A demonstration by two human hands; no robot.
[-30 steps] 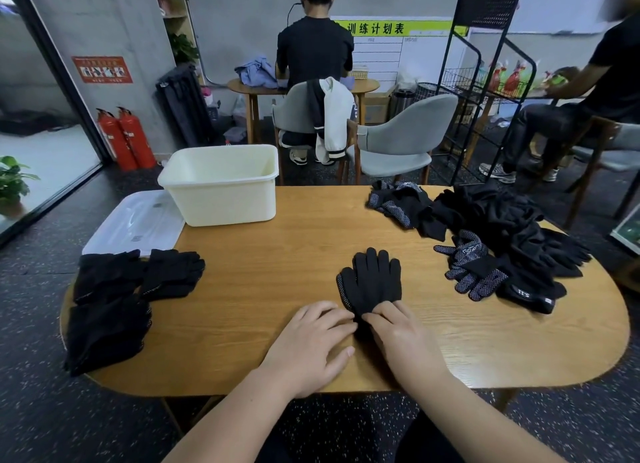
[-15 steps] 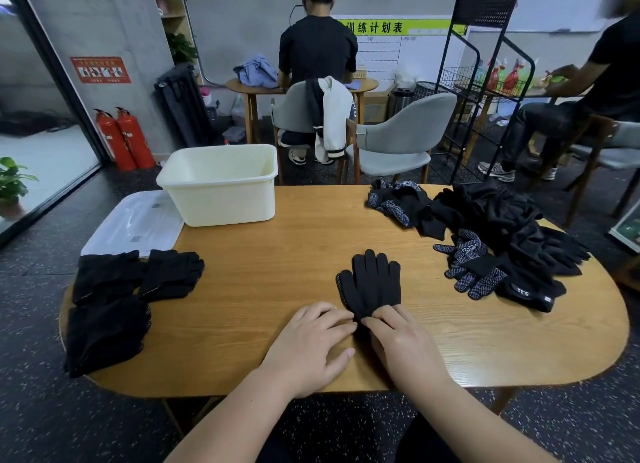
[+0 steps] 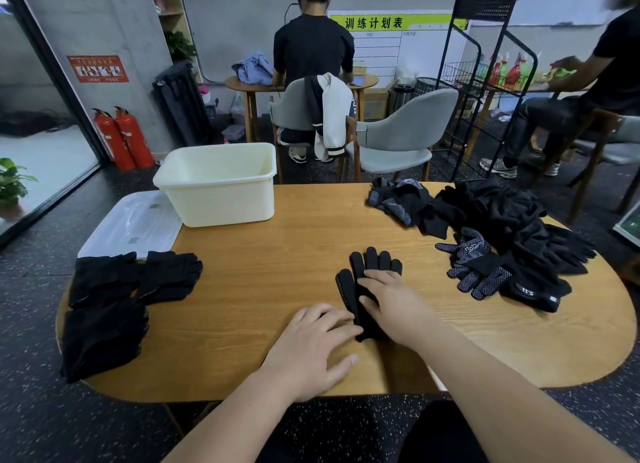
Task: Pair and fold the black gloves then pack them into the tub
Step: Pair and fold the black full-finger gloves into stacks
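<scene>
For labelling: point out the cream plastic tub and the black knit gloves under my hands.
Cream plastic tub (image 3: 225, 203): head view, front wall.
Black knit gloves (image 3: 375, 260): head view, exposed fingers.

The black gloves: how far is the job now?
Done: folded black glove bundles lie at far left. In hand: the left hand and right hand rest on one stacked black glove pair. Left: the loose black glove heap at right; the cream plastic tub shows no gloves inside.
</scene>
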